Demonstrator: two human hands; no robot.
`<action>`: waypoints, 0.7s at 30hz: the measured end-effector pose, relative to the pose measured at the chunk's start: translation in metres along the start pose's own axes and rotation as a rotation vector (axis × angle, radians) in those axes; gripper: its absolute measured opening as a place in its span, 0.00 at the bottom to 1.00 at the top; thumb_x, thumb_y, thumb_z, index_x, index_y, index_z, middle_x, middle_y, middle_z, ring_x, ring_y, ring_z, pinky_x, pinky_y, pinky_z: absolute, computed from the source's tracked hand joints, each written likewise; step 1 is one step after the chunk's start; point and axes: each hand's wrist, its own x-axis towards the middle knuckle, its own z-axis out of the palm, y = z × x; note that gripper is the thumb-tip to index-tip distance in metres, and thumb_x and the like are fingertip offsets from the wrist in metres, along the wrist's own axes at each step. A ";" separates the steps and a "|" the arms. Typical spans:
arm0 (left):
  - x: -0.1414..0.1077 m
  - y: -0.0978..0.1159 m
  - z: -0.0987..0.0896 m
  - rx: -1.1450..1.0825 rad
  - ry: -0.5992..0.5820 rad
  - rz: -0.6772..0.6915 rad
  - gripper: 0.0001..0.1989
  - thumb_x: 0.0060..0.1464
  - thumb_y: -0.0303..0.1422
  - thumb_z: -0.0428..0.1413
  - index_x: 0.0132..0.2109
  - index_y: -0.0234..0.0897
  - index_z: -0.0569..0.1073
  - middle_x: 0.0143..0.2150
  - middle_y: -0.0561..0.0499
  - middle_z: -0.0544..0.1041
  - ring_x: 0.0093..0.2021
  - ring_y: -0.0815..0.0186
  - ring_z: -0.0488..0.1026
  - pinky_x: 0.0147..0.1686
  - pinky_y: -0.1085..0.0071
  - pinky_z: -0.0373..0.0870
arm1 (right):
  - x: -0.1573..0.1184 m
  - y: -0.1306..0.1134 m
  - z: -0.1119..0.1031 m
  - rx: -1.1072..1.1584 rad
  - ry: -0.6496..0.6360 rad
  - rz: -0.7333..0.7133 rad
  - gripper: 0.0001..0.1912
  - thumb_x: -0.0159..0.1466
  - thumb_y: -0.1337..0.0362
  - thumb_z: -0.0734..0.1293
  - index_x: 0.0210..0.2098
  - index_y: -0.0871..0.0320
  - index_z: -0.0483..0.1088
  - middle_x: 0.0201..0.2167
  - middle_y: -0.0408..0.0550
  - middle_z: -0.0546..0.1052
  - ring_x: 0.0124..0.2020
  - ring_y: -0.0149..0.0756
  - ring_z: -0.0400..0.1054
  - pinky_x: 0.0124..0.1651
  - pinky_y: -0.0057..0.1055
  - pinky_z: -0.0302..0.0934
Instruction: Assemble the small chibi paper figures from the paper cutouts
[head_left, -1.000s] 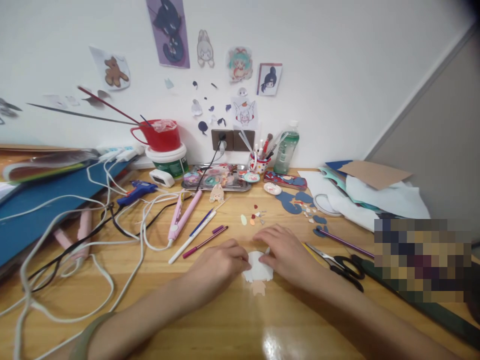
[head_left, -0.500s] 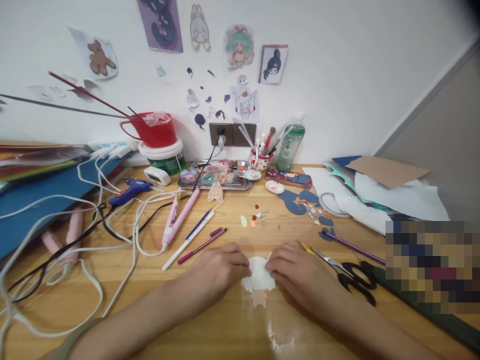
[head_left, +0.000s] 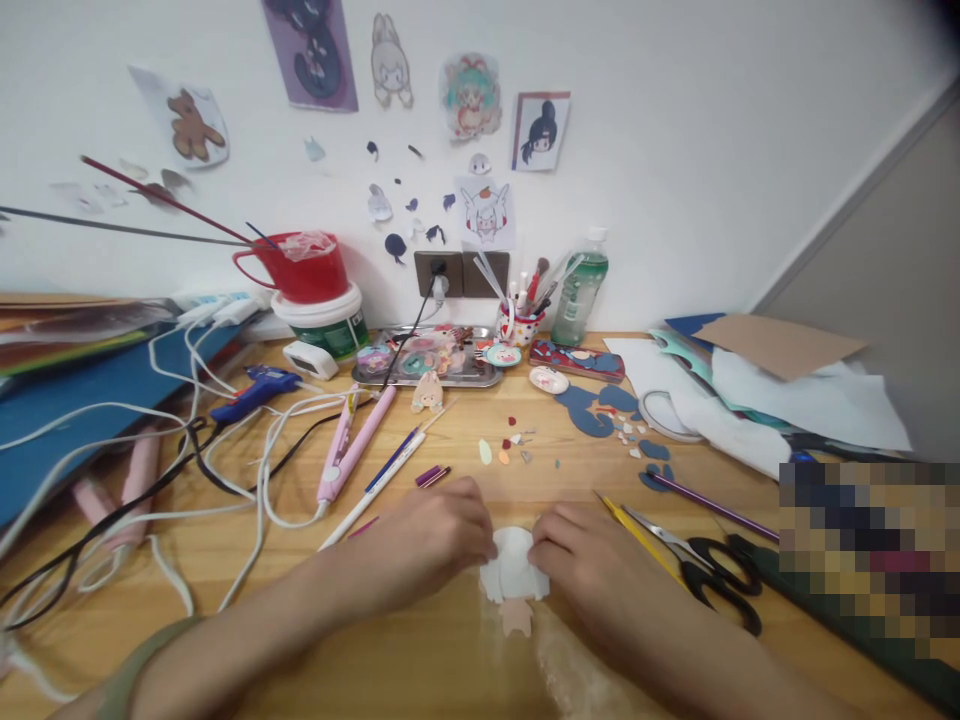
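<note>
A small paper cut-out doll [head_left: 514,565], with white hair and a tan body, lies on the wooden table in front of me. My left hand [head_left: 461,525] has its fingers curled closed at the doll's upper left edge. At the upper right edge, my right hand [head_left: 566,545] pinches the white hair, thumb and fingertips partly hidden. Beyond the hands are small coloured paper scraps [head_left: 506,455]. To the right of my right hand lie a yellow pencil-like stick [head_left: 645,535] and black-handled scissors [head_left: 701,560].
On the left are tangled white cables [head_left: 262,490], a blue glue gun [head_left: 255,393] and a pink hair straightener [head_left: 356,445]. A metal tray [head_left: 427,360] and a green bottle [head_left: 581,285] stand by the wall. Paper sheets [head_left: 810,400] pile up at right.
The view has shifted slightly. Both hands and the doll sit a little lower in the picture, fingers still at its top edges. The white sliver by my right fingertips no longer shows.
</note>
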 end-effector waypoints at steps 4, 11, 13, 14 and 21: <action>0.015 -0.021 -0.019 0.039 0.100 -0.143 0.10 0.58 0.29 0.49 0.38 0.37 0.75 0.36 0.51 0.77 0.39 0.66 0.69 0.41 0.72 0.63 | 0.003 0.001 -0.005 -0.026 -0.034 -0.019 0.07 0.57 0.76 0.63 0.29 0.59 0.68 0.32 0.46 0.72 0.35 0.35 0.62 0.38 0.32 0.54; 0.059 -0.053 -0.012 0.181 0.111 -0.321 0.09 0.58 0.34 0.50 0.41 0.35 0.73 0.40 0.50 0.75 0.42 0.63 0.71 0.42 0.63 0.66 | 0.007 0.001 -0.007 -0.041 -0.067 -0.032 0.06 0.53 0.75 0.63 0.28 0.59 0.67 0.32 0.46 0.72 0.35 0.36 0.62 0.37 0.32 0.54; 0.069 -0.054 -0.006 0.237 0.074 -0.341 0.11 0.58 0.35 0.51 0.42 0.33 0.70 0.42 0.48 0.73 0.42 0.63 0.71 0.42 0.60 0.68 | 0.006 -0.001 -0.008 -0.034 -0.074 -0.015 0.06 0.53 0.75 0.63 0.28 0.59 0.67 0.32 0.46 0.72 0.35 0.36 0.62 0.37 0.32 0.54; 0.073 -0.054 -0.003 0.264 0.056 -0.348 0.11 0.57 0.35 0.51 0.43 0.32 0.70 0.42 0.47 0.72 0.41 0.63 0.71 0.41 0.60 0.68 | 0.005 -0.002 -0.008 -0.030 -0.075 -0.007 0.06 0.53 0.76 0.62 0.28 0.59 0.67 0.32 0.47 0.72 0.35 0.35 0.62 0.37 0.31 0.54; 0.083 -0.048 0.001 0.359 -0.035 -0.333 0.12 0.57 0.34 0.52 0.46 0.32 0.68 0.45 0.46 0.70 0.43 0.61 0.70 0.42 0.59 0.69 | 0.004 -0.003 -0.008 -0.033 -0.037 -0.030 0.08 0.54 0.77 0.61 0.27 0.59 0.67 0.31 0.47 0.72 0.34 0.35 0.62 0.36 0.31 0.54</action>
